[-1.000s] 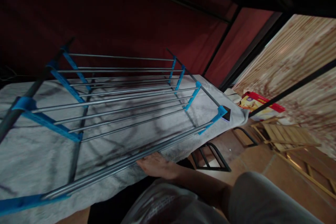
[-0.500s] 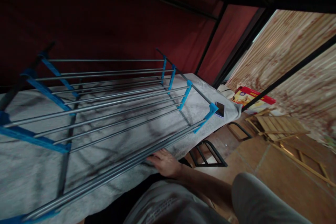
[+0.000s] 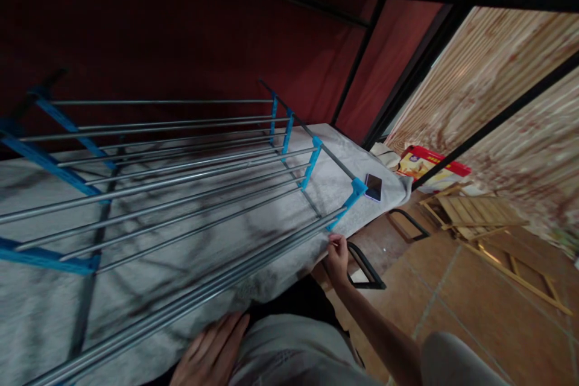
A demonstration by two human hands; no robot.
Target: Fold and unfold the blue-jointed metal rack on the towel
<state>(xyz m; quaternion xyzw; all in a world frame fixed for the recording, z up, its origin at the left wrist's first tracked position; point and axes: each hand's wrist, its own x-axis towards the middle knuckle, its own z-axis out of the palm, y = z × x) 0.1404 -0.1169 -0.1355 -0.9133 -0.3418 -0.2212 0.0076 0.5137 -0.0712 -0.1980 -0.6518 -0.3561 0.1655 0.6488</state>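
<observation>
A rack of grey metal rods [image 3: 203,195] with blue plastic brackets [image 3: 353,198] lies on a pale grey cloth [image 3: 253,277] spread over a raised surface. My right hand [image 3: 337,254] is at the cloth's front edge, just below the rack's right front bracket, its fingers curled together; whatever may be between them is too small to name. At the bottom, my left hand [image 3: 212,350] rests flat near my lap at the cloth's edge, fingers extended, below the front rods and holding nothing.
A phone [image 3: 373,187] lies on the cloth to the right of the rack. Beyond it are a red and yellow box [image 3: 432,167], a folded wooden chair [image 3: 484,212] and black metal chair frames [image 3: 409,223]. A dark red wall [image 3: 136,42] stands behind.
My right hand has moved right along the front rods to the rack's right end, and its fingers have closed. My left hand has come into view at the bottom.
</observation>
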